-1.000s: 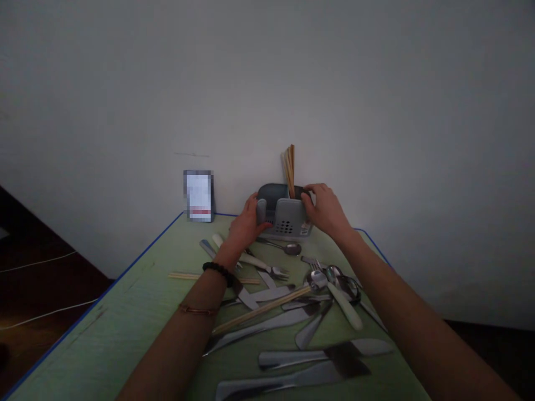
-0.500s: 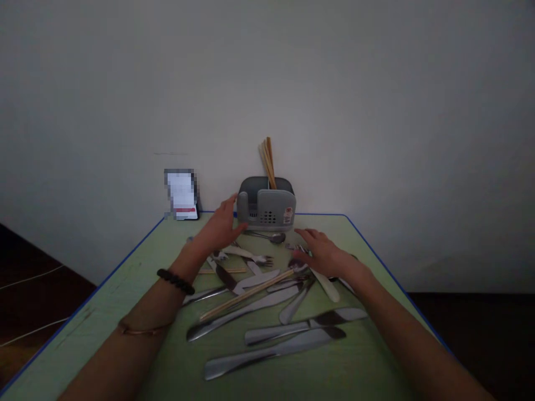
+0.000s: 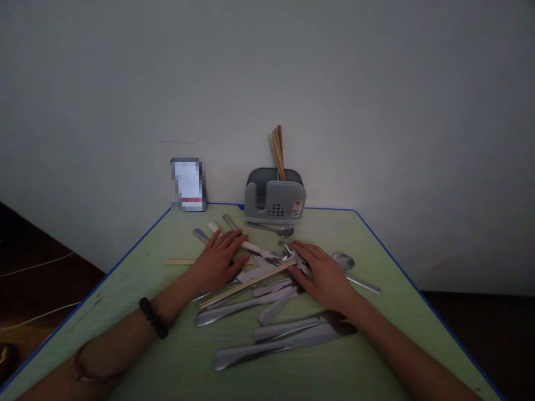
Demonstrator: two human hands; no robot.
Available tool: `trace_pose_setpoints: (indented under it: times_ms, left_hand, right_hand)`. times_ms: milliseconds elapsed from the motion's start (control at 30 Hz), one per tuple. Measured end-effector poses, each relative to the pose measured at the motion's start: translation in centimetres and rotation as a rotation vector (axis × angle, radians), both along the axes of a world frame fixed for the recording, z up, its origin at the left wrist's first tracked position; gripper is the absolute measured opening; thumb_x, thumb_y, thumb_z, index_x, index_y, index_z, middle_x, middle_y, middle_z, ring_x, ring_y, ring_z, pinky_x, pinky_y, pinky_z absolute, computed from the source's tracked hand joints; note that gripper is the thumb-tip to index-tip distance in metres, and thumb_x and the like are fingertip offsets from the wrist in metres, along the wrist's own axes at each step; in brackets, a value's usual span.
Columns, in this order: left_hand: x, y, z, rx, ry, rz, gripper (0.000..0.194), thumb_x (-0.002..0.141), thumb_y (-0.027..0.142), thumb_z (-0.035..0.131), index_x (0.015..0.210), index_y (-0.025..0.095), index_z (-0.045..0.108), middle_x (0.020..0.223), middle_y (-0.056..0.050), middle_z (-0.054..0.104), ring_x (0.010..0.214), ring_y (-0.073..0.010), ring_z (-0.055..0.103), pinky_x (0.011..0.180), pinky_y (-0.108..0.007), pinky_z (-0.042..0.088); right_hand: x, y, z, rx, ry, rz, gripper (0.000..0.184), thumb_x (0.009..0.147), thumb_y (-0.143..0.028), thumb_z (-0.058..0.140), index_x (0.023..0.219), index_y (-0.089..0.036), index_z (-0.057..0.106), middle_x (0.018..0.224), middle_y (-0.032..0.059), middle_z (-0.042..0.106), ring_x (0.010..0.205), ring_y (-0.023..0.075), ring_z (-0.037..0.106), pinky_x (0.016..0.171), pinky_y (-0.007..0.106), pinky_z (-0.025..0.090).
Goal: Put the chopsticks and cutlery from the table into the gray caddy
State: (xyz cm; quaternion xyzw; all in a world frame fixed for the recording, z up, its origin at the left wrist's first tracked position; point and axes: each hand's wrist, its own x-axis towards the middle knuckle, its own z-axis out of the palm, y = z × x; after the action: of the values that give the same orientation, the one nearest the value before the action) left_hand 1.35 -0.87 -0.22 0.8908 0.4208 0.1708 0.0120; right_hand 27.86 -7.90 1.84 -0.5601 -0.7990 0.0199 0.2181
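Note:
Spread over the left side of a cutlery pile, my left hand (image 3: 219, 260) is open, palm down, above a pair of pale chopsticks (image 3: 179, 262) and several handles. My right hand (image 3: 324, 273) lies open over the pile's right side, its fingertips by some forks (image 3: 288, 250) and the end of another chopstick pair (image 3: 246, 285). Whether either palm touches the cutlery is hidden. Nearer the front, several table knives (image 3: 251, 353) lie flat. A spoon (image 3: 343, 260) rests right of my right hand, and another spoon (image 3: 285, 231) lies before the holder.
A grey cutlery holder (image 3: 288, 197) stands at the back against the wall, with several wooden chopsticks (image 3: 277, 150) upright in it. To its left a phone with a blurred screen (image 3: 189, 184) leans upright. The green table (image 3: 137, 289) has a blue edge.
My left hand has come back from beside the holder and down onto the pile. My right hand has moved slightly nearer, uncovering the right spoon. The view has shifted a little.

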Motion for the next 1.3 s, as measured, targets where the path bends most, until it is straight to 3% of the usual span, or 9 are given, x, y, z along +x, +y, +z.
trace_pose_setpoints:
  times_ms: [200,367,500,667,767,1133,1300]
  left_hand:
    - [0.0,-0.4,-0.2,0.042,-0.009,0.069,0.051,0.09,0.046,0.045,0.133,0.02,0.048,0.138,-0.01,0.051,0.131,-0.0287,0.039,0.112,-0.051,0.024]
    - [0.0,-0.7,-0.4,0.049,-0.025,0.209,0.064,0.088,0.051,0.046,0.137,0.01,0.042,0.14,-0.017,0.045,0.134,-0.035,0.032,0.111,-0.053,0.025]
    - [-0.2,-0.6,0.1,0.066,-0.115,0.081,0.054,0.089,0.043,0.047,0.135,0.014,0.043,0.139,-0.015,0.044,0.132,-0.0305,0.033,0.11,-0.052,0.027]
    - [0.0,-0.8,1.2,0.054,-0.158,-0.128,0.024,0.09,0.031,0.049,0.105,0.018,0.061,0.11,-0.01,0.06,0.108,-0.0239,0.049,0.099,-0.044,0.04]
    - [0.2,-1.1,1.5,0.045,-0.124,-0.198,0.018,0.089,0.031,0.051,0.092,0.019,0.065,0.098,-0.007,0.064,0.102,-0.0228,0.051,0.095,-0.042,0.041]
    - [-0.1,-0.5,0.8,-0.04,-0.118,-0.279,0.024,0.093,0.024,0.047,0.104,0.022,0.068,0.103,-0.006,0.066,0.099,-0.0188,0.057,0.089,-0.035,0.042]
    - [0.2,-0.9,1.4,-0.054,-0.034,-0.249,0.022,0.092,0.022,0.05,0.103,0.023,0.068,0.102,-0.005,0.066,0.097,-0.0192,0.057,0.087,-0.034,0.041]
  right_hand:
    - [0.0,-0.3,-0.3,0.01,0.032,-0.013,0.039,0.091,-0.038,0.045,0.124,-0.019,0.057,0.127,0.0114,0.06,0.119,0.0252,0.054,0.101,0.044,0.045]
    - [0.6,-0.3,0.1,0.021,-0.018,-0.045,0.041,0.091,-0.04,0.044,0.12,-0.016,0.059,0.132,0.0153,0.055,0.119,0.0274,0.054,0.102,0.046,0.044]
    - [1.5,-0.6,0.6,0.004,-0.039,-0.039,0.042,0.089,-0.042,0.047,0.122,-0.019,0.059,0.131,0.0136,0.057,0.119,0.0272,0.054,0.101,0.045,0.045]
    - [2.0,-1.0,0.5,-0.05,-0.038,0.048,0.046,0.088,-0.04,0.048,0.129,-0.022,0.054,0.136,0.0124,0.052,0.122,0.026,0.052,0.103,0.045,0.043]
    - [2.1,-1.1,0.2,-0.06,-0.062,0.061,0.05,0.087,-0.04,0.05,0.134,-0.022,0.05,0.14,0.0124,0.048,0.126,0.0267,0.049,0.104,0.046,0.041]
    - [2.0,-1.0,-0.1,-0.055,-0.063,0.061,0.048,0.09,-0.04,0.046,0.132,-0.018,0.051,0.139,0.0153,0.049,0.126,0.0275,0.048,0.105,0.047,0.041]
    - [2.0,-0.9,-0.1,-0.051,-0.068,0.059,0.048,0.091,-0.039,0.045,0.132,-0.016,0.051,0.138,0.0157,0.049,0.125,0.0272,0.049,0.105,0.045,0.04]
